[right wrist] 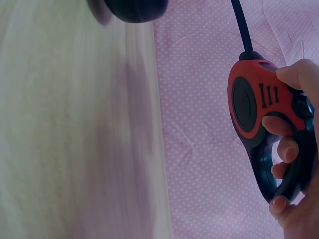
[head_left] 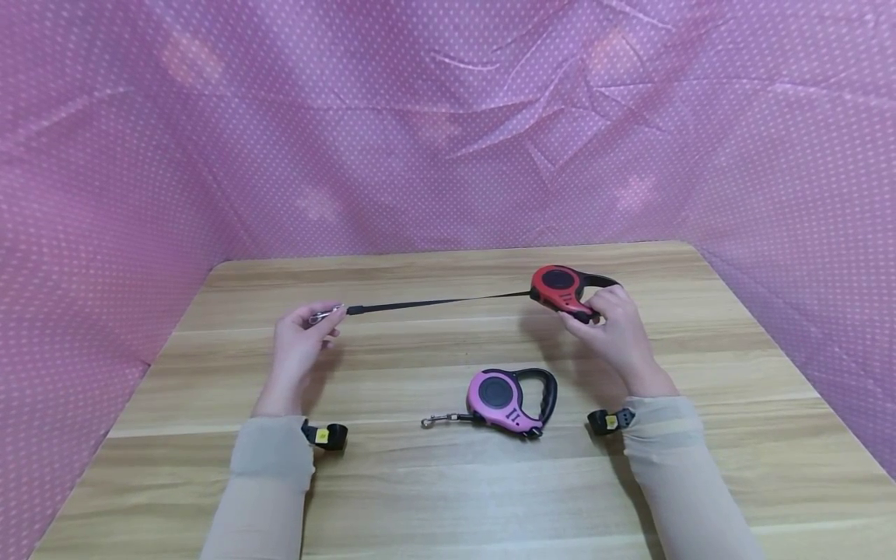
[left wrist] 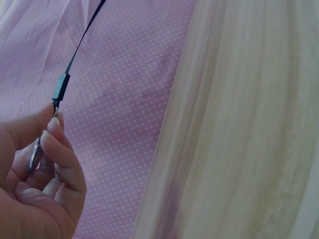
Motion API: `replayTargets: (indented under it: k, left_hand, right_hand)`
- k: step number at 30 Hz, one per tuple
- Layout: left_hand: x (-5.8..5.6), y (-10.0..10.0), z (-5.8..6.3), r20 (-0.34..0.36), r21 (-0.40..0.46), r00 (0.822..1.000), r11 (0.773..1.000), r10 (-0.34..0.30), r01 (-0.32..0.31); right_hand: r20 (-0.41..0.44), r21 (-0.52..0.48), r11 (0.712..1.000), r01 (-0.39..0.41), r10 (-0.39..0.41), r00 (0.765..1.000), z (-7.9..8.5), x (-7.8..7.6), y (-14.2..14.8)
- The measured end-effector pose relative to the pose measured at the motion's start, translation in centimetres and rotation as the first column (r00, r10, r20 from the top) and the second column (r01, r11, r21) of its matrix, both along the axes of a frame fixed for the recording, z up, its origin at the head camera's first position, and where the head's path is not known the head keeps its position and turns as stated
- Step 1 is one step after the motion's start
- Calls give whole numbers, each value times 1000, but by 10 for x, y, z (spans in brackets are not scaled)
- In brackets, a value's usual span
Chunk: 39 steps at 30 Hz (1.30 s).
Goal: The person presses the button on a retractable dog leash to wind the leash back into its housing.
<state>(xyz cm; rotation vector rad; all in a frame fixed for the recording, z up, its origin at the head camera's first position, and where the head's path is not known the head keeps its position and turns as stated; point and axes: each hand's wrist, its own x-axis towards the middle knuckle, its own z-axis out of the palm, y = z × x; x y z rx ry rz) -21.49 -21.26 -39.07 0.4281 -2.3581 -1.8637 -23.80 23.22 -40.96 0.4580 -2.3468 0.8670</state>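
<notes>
My right hand (head_left: 610,330) grips the black handle of a red retractable dog leash (head_left: 558,288), its fingers curled through the loop in the right wrist view. From the red case a black strap (head_left: 437,301) runs taut to the left, above the table. At its far end my left hand (head_left: 301,342) pinches the metal snap hook (left wrist: 35,154) between thumb and fingers, just below the dark strap end piece (left wrist: 61,87). A pink retractable leash (head_left: 495,393) with a black handle lies on the table between the forearms, its metal clip (head_left: 437,421) pointing left. Neither hand touches it.
The wooden table (head_left: 392,498) has its far edge against a pink dotted cloth (head_left: 420,155), which also hangs at both sides. Black wrist straps with small cameras sit on the left (head_left: 325,435) and right (head_left: 610,421) wrists.
</notes>
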Motion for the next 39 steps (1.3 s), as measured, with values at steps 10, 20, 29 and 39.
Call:
replayTargets:
  k: [10,20,29,39]
  left_hand:
    - [1,6,-1,8,5,1000,1000,-26,26]
    - [0,7,-1,-1,3,999,999,-49,49]
    - [0,10,-1,2,15,998,998,-65,65]
    - [1,11,0,8,8,997,997,-76,76]
  right_hand:
    - [-13,11,1000,-16,16,1000,1,1,-3]
    - [7,21,1000,-13,12,1000,3,2,-5]
    - [8,32,999,-20,20,1000,2,2,-6]
    - [-2,35,999,-30,30,1000,2,2,-9]
